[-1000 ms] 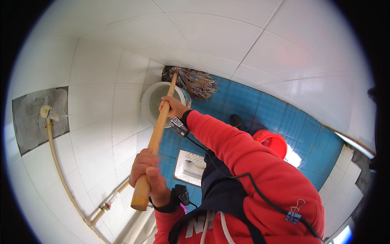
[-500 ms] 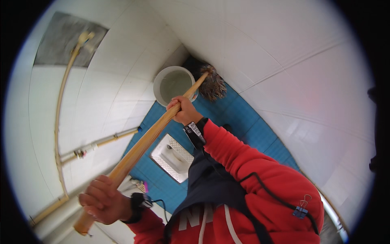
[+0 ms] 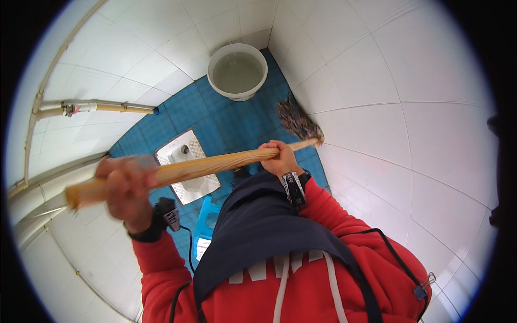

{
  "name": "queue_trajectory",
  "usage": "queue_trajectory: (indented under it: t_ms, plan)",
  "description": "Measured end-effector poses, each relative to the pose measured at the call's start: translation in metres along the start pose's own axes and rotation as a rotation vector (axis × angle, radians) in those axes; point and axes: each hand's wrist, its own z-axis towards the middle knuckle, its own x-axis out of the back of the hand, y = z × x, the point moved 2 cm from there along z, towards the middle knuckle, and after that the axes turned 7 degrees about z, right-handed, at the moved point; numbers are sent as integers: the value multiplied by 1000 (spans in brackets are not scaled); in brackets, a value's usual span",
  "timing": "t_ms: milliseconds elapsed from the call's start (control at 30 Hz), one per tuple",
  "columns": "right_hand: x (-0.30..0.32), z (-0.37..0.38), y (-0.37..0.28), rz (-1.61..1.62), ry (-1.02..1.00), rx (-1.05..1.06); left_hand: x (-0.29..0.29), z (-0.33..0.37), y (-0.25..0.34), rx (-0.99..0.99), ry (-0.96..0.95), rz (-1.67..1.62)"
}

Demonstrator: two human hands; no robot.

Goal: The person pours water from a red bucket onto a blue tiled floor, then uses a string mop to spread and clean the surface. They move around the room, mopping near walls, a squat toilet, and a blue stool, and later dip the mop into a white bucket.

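Observation:
A mop (image 3: 215, 163) with a long wooden handle slants across in front of me. My left hand (image 3: 127, 185), slightly blurred, is closed round the handle near its top end at the left. Farther along, my right hand (image 3: 279, 158) grips the lower part of the shaft. The mop's dark, multicoloured strand head (image 3: 298, 119) lies at the right, on the blue floor against the white tiled wall. Beyond it, at the back, stands a round white bucket (image 3: 237, 92) with greyish water inside.
A squat toilet (image 3: 202, 188) is set into the blue tiled floor (image 3: 226, 118), under the mop handle. Beside my left leg is a blue plastic thing (image 3: 206, 219). Pipes (image 3: 102, 107) run along the left wall, and white tiled walls (image 3: 371, 124) close in the right side.
The mop head has come away from beside the bucket, nearer to me along the right wall. The handle has swung flatter across, both hands still round it. My view has shifted.

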Motion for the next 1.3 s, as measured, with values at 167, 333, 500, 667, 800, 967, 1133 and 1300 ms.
queue_trajectory:
  t_ms: [167,333,500,667,800,967,1133,1300]
  plan:
    - [60,25,-35,-177,81,127,11,-41,-45,222,155,47]
    - [53,37,-28,-914,-141,285,22,-62,-15,159,230,77]
    - [0,17,41,-254,113,-43,25,-74,58,-103,261,130]
    - [-39,-2,76,-459,-35,-75,10,-90,88,-332,182,329]
    - [-37,38,43,-581,-170,-106,-14,-90,55,-364,195,236]
    - [-22,140,-29,-817,-27,171,-49,-82,-57,-30,252,281]
    - [10,191,-43,-909,93,114,-27,-94,-67,80,310,196]
    - [52,197,-8,-1038,131,45,-27,-95,-34,70,89,370]
